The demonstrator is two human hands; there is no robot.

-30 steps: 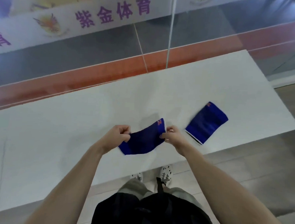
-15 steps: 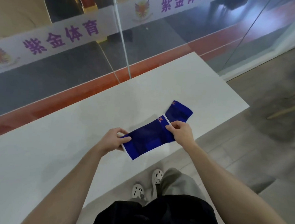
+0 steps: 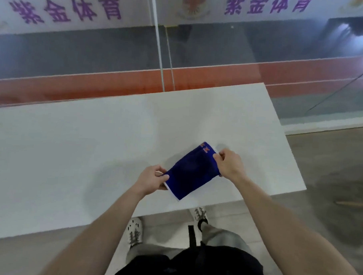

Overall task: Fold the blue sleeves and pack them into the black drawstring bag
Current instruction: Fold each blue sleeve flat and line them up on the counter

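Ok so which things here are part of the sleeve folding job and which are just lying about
Part of the job:
blue sleeve, pinched at its ends by the left hand and right hand
white table, the work surface

Just there:
glass wall with purple lettering
shoes on the floor

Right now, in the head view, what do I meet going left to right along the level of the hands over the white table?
Bare white table → left hand pinching one end → blue sleeve → right hand pinching the other end → table's right edge → grey floor.
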